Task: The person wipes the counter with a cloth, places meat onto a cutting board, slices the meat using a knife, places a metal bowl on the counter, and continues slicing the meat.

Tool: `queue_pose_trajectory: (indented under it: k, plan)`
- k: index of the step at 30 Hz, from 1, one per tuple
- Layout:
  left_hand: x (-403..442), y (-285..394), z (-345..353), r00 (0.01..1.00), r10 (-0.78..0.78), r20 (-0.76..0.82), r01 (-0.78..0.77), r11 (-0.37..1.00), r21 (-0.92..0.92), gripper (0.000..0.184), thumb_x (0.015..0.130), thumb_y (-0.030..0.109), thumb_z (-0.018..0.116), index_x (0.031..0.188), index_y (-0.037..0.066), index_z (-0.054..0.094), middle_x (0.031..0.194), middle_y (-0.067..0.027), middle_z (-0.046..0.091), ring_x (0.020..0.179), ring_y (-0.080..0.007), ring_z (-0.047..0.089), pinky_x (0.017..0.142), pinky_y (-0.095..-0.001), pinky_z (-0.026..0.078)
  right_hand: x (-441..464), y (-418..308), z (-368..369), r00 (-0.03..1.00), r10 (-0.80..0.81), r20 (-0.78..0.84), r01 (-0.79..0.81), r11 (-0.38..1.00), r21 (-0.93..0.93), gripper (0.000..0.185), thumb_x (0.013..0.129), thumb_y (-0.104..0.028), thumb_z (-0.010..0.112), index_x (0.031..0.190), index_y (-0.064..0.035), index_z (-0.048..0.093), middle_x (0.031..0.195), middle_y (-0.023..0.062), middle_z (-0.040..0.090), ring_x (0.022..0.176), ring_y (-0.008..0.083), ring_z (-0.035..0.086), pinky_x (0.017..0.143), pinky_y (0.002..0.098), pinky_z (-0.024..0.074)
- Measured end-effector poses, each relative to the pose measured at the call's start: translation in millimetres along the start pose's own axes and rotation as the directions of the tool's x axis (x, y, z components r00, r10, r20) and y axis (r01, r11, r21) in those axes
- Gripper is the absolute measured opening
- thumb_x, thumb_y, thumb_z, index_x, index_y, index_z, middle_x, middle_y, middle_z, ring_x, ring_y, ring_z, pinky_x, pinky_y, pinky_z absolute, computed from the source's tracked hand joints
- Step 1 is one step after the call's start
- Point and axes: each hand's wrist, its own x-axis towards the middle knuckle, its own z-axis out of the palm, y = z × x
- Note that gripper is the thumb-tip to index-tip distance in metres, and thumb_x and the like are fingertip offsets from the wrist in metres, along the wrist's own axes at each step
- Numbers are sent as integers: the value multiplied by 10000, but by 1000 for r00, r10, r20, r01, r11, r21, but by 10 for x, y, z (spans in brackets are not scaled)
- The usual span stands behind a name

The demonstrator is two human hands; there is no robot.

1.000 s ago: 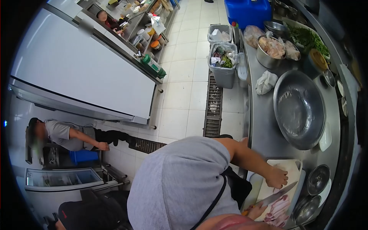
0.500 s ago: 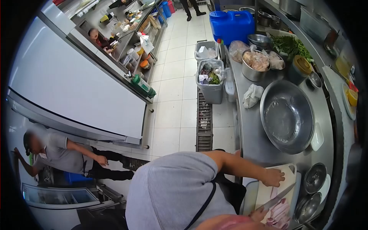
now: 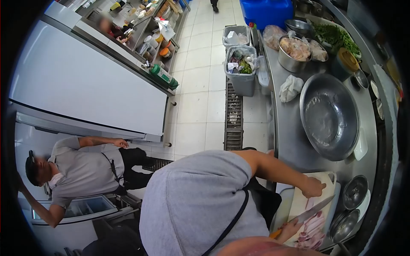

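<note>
My left hand [image 3: 314, 187] is closed, fingers curled, over the upper part of a cream cutting board [image 3: 299, 205]. What is in its fingers cannot be made out. A thin pale pink strip lies on the board just below it. My right hand [image 3: 289, 230] grips the orange handle of a long knife [image 3: 316, 209]. The blade slants up and right across the board, between my left hand and a pile of sliced pink and white meat [image 3: 311, 232].
Beside the board are metal bowls [image 3: 355, 192] and a white dish. Farther up the steel counter [image 3: 288, 141] stand a wide metal basin [image 3: 329, 117], a crumpled white cloth [image 3: 291, 88], a pot of bagged food [image 3: 294, 49] and greens. A co-worker [image 3: 85, 170] stands by the fridge.
The whole view has shifted. My left hand's fingers have drawn in more tightly, and the knife stays in my right hand. The co-worker has moved farther into view, one arm now bent near the glass-topped unit.
</note>
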Motion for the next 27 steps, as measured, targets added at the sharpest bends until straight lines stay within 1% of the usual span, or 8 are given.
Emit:
queue_pose_trajectory:
  k: [12, 14, 15, 16, 19, 21, 22, 27]
  plan:
    - [229, 130, 271, 901, 84, -426, -185, 962, -200, 251, 778, 107, 651, 996, -15, 673, 1196, -260, 528, 1052, -423, 617, 903, -482, 531, -8, -41, 7, 1000, -14, -11, 15, 997, 71, 459, 1047, -249, 441, 1467, -85, 356, 638, 71, 483, 407, 137, 420, 328, 311, 362]
    - [224, -48, 407, 965, 91, -245, -108, 992, -59, 211, 804, 138, 606, 938, -17, 657, 1080, -221, 601, 1088, -384, 613, 890, -478, 526, 328, 424, -56, 996, -87, 16, 84, 988, 128, 444, 1042, -234, 458, 1445, -62, 389, 684, 84, 518, 395, 144, 422, 322, 306, 376]
    - [131, -90, 734, 806, 40, -591, -42, 999, 11, 203, 796, 158, 603, 896, -13, 647, 976, -198, 650, 1067, -344, 621, 872, -455, 521, -68, -66, -82, 997, 12, 73, -14, 1000, 27, 447, 1040, -204, 453, 1455, -48, 404, 817, 134, 627, 435, 159, 506, 357, 295, 426]
    - [201, -263, 888, 821, -7, -571, 31, 999, 33, 216, 793, 167, 617, 928, 5, 662, 1031, -187, 670, 1053, -329, 622, 887, -451, 509, -113, -171, -7, 999, 48, 22, -48, 998, 27, 466, 1027, -158, 457, 1476, -44, 406, 970, 179, 698, 614, 231, 636, 529, 356, 539]
    - [-82, -205, 386, 843, -10, -538, -156, 953, -262, 189, 803, 121, 638, 978, 108, 708, 1037, -139, 689, 1007, -327, 640, 934, -429, 488, 12, 38, -8, 987, -157, -42, 147, 971, -188, 342, 982, -194, 513, 1263, -10, 579, 978, 276, 678, 895, 442, 651, 780, 505, 502]
    - [-29, -110, 270, 826, 31, -563, -158, 971, -177, 217, 743, -10, 646, 923, 99, 699, 1105, -150, 695, 980, -362, 618, 953, -464, 477, -112, -111, 23, 969, -204, -138, 173, 963, -205, 386, 976, -251, 508, 1282, -18, 525, 943, 308, 656, 914, 498, 629, 771, 555, 488]
    - [47, -107, 206, 926, -19, -378, -71, 972, -224, 384, 798, -25, 670, 1167, 80, 675, 1249, -155, 652, 1073, -359, 627, 1006, -423, 470, -116, -109, 34, 953, -241, -181, 186, 943, -274, 362, 982, -267, 493, 1255, -28, 498, 932, 317, 655, 923, 508, 629, 791, 579, 479]
    - [161, -55, 49, 961, 126, -244, -238, 827, -510, 444, 809, -7, 667, 1247, 56, 627, 1272, -178, 620, 1064, -369, 633, 963, -405, 513, -223, -300, -11, 993, -7, -114, -16, 980, -197, 284, 991, -296, 486, 1128, -47, 486, 929, 324, 662, 918, 525, 630, 817, 595, 472]
